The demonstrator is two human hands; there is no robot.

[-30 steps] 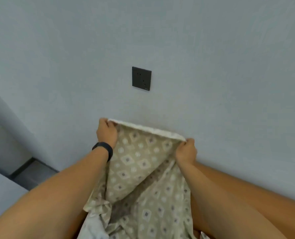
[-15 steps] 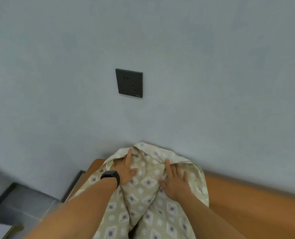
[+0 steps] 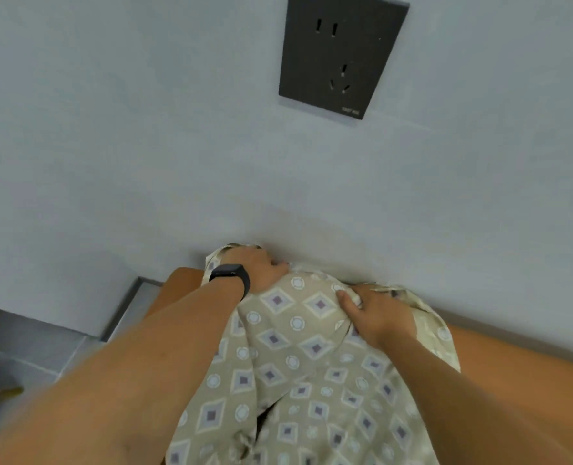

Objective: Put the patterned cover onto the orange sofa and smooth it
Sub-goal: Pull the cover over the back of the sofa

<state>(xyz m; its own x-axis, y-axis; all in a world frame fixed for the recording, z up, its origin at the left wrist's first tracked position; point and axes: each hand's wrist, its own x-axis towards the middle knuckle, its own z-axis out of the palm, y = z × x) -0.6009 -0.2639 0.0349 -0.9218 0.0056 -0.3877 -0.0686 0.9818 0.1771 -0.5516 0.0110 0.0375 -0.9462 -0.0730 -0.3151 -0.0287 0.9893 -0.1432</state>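
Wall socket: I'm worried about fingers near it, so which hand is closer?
Neither is clearly closer. The left hand sits below-left of the socket, the right hand lower, below-right.

A home living space: an orange sofa [image 3: 513,370] against a plain grey wall [image 3: 144,129] with a dark power socket [image 3: 342,55] at upper right.

The only lettering in view is a small pale mark printed at the lower right corner of the dark wall socket [image 3: 342,55], just under its three-slot outlet. It is too small and too blurred to read (a short word or brand, perhaps, but the letters cannot be told). The black wristband [image 3: 232,276] has a dark face that shows no digits or text.
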